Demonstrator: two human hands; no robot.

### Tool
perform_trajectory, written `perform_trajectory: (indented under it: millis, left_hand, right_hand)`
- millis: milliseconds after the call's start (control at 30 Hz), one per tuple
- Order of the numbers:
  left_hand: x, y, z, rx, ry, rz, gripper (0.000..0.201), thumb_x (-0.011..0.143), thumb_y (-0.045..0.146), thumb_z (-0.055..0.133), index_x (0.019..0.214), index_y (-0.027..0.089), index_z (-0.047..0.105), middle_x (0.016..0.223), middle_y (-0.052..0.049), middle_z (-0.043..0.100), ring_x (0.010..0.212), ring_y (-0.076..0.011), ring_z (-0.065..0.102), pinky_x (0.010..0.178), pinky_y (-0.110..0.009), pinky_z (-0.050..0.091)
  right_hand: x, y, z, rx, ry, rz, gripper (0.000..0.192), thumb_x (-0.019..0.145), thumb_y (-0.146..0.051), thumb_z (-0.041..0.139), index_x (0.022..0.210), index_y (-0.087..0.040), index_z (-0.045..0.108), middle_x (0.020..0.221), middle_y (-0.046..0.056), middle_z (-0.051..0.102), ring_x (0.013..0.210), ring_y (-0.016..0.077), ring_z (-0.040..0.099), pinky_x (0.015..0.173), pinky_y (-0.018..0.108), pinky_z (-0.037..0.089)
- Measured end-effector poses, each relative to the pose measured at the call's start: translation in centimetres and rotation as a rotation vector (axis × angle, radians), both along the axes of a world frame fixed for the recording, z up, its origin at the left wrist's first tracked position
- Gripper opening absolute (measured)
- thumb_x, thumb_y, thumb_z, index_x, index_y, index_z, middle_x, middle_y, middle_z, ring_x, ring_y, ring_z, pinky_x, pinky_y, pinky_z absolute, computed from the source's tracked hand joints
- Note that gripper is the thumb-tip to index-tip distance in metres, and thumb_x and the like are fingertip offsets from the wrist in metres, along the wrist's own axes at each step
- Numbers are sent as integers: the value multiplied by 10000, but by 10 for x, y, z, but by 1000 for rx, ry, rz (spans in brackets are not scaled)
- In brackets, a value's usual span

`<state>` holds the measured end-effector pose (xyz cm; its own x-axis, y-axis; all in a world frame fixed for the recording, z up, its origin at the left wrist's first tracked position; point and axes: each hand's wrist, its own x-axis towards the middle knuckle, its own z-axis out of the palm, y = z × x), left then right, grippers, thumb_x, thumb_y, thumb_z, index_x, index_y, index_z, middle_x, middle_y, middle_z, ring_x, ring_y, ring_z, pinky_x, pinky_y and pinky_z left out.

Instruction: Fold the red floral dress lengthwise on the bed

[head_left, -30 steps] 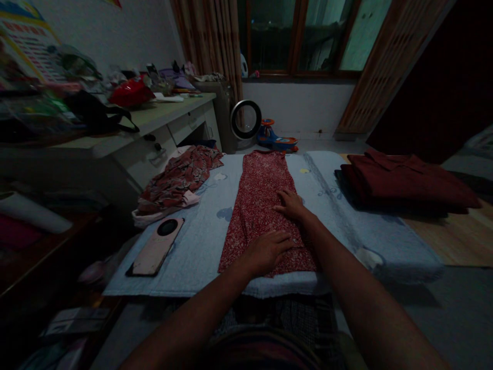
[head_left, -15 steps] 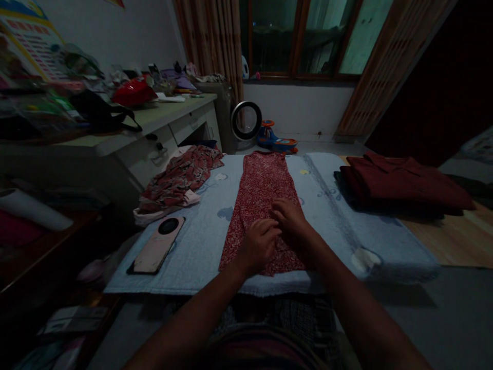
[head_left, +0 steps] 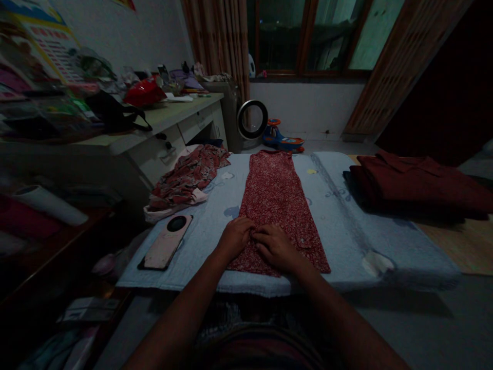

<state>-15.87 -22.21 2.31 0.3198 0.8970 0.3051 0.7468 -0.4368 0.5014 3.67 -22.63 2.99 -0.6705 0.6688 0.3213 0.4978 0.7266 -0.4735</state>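
A dark red garment (head_left: 273,180) with a small pale pattern lies folded into a long strip, wider at the near end, on a light blue quilted cover. On its near left part, my left hand (head_left: 235,237) has its fingers curled onto the cloth. Close beside it, my right hand (head_left: 278,247) has bent fingers pointing left, gathering the same cloth, with the fingertips of both hands almost meeting. The fabric creases around them. What lies under the fingers is hidden.
Left on the blue cover (head_left: 208,241) are a pink phone (head_left: 169,244) and a crumpled patterned garment (head_left: 185,177). Folded dark red clothes (head_left: 416,180) are stacked at the right. A cluttered desk (head_left: 169,121) stands at the left, and a blue ride-on toy (head_left: 283,139) beyond the cover.
Both hands have shifted left across the garment, my right hand also coming nearer to me. The garment's right near corner is now uncovered. The view has turned slightly left.
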Motion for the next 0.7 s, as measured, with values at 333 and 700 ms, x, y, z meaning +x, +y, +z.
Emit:
perform_trajectory:
  millis: [333, 700]
  left_hand:
    - [-4, 24, 10, 4, 211, 28, 301, 894, 114, 496, 1094, 223, 692, 1131, -53, 713, 1138, -234, 589, 1032, -417, 409]
    - [-8, 78, 17, -40, 361, 103, 268, 902, 179, 505, 1041, 230, 728, 1107, -62, 732, 1103, -245, 635, 1007, -397, 443]
  right_hand:
    - [1, 0, -5, 0, -10, -10, 275, 921, -203, 603, 1183, -226, 681, 1198, 84, 632, 1102, 240, 528, 994, 442, 414]
    - [3, -2, -2, -35, -20, -16, 291, 917, -216, 609, 1199, -231, 677, 1199, 76, 629, 1103, 238, 527, 992, 447, 412]
